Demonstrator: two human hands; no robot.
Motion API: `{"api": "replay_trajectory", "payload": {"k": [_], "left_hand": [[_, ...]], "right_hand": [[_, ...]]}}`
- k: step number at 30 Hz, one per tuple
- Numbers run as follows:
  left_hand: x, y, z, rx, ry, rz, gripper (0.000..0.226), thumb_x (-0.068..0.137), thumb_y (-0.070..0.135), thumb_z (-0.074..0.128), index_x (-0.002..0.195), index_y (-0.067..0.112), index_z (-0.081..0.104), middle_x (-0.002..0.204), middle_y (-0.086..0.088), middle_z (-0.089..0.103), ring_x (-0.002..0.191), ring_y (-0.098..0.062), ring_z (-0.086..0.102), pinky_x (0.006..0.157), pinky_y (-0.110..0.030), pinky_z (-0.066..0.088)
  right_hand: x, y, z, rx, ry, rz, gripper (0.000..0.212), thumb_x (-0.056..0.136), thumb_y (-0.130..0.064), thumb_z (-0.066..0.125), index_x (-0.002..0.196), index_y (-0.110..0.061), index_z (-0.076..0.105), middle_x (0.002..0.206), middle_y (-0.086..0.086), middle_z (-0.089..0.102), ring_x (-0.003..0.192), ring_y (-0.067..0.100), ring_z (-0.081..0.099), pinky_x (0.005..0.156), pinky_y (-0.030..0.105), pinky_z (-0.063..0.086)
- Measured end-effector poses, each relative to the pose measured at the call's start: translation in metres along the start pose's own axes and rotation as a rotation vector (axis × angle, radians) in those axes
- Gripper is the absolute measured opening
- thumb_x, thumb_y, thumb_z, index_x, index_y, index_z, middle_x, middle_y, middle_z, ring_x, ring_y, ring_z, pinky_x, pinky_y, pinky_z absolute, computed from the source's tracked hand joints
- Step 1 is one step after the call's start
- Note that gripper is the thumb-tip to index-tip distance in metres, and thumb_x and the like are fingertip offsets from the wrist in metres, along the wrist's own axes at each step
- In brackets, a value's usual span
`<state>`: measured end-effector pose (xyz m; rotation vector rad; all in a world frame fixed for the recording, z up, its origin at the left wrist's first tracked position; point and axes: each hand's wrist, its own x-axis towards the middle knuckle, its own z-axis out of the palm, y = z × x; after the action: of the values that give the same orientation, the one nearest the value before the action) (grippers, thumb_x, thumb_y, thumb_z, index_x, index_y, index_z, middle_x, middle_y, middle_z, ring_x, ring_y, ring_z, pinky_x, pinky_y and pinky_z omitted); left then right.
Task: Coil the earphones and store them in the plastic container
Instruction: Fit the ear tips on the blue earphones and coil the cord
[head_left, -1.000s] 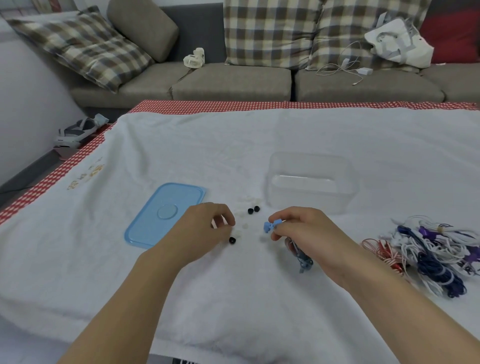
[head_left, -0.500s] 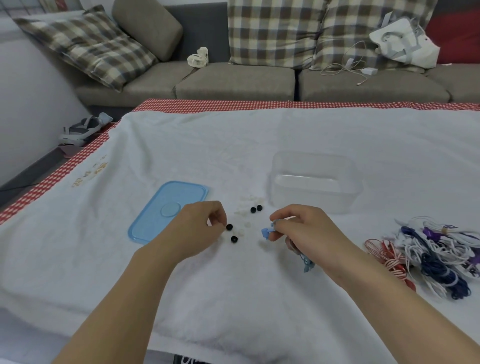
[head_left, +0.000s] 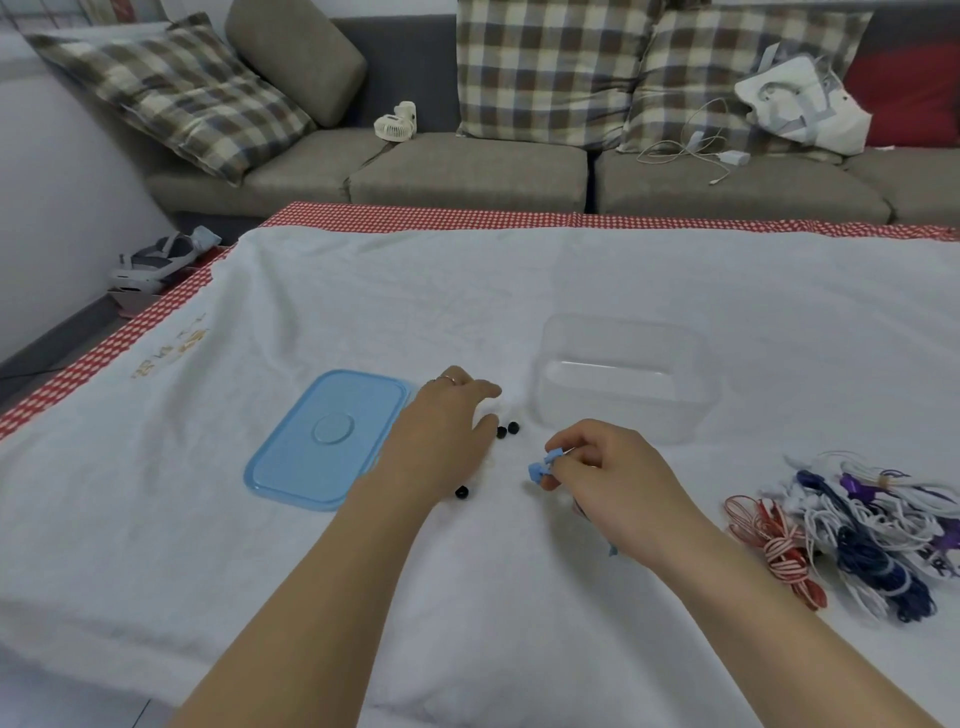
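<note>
A pair of blue earphones (head_left: 543, 466) was pinched in the curled fingers of the right hand (head_left: 613, 486), low over the white-covered surface (head_left: 519, 291). The empty clear plastic container (head_left: 626, 382) stood at one o'clock from it. The left hand (head_left: 441, 431) was stretched out, fingers relaxed and holding nothing, above small black ear tips (head_left: 508, 430). A blue lid (head_left: 327, 439) lay at nine o'clock, and more coiled earphones (head_left: 857, 535) at three.

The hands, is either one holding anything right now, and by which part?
The right hand pinches the blue earphones at the earbud end; their cord runs under the palm. The left hand holds nothing visible, fingers reaching over the black ear tips.
</note>
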<state>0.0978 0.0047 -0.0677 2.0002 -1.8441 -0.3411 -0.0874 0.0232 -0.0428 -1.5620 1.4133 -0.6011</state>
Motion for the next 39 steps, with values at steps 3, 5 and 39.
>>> {"api": "replay_trajectory", "payload": {"k": [3, 5, 39], "left_hand": [[0.010, 0.004, 0.010, 0.006, -0.001, -0.001, 0.035, 0.103, 0.026, 0.051, 0.137, 0.029, 0.061, 0.134, 0.005, 0.054, 0.117, -0.016, 0.055, 0.086, -0.030, 0.049], [0.014, 0.005, 0.016, 0.005, -0.003, -0.010, 0.033, 0.103, 0.024, 0.051, 0.133, 0.028, 0.065, 0.126, 0.005, 0.058, 0.111, -0.016, 0.057, 0.082, -0.028, 0.046], [-0.031, 0.038, 0.001, -0.199, -0.122, 0.163, 0.009, 0.099, 0.024, 0.058, 0.095, 0.030, 0.052, 0.080, 0.019, 0.060, 0.059, -0.011, 0.046, 0.056, -0.019, 0.041]], "right_hand": [[0.000, 0.001, -0.004, -0.017, 0.011, 0.012, 0.015, 0.094, -0.016, 0.054, 0.098, -0.025, 0.065, 0.083, -0.006, 0.075, 0.059, 0.002, 0.055, 0.056, 0.022, 0.038], [0.001, 0.001, -0.006, -0.031, 0.013, 0.012, 0.016, 0.094, -0.016, 0.053, 0.100, -0.025, 0.065, 0.084, -0.006, 0.075, 0.064, 0.002, 0.057, 0.053, 0.020, 0.036], [-0.004, 0.006, -0.033, 0.139, 0.056, -0.061, 0.017, 0.091, -0.012, 0.061, 0.090, -0.022, 0.074, 0.080, -0.002, 0.075, 0.073, 0.024, 0.070, 0.064, 0.022, 0.050]]}}
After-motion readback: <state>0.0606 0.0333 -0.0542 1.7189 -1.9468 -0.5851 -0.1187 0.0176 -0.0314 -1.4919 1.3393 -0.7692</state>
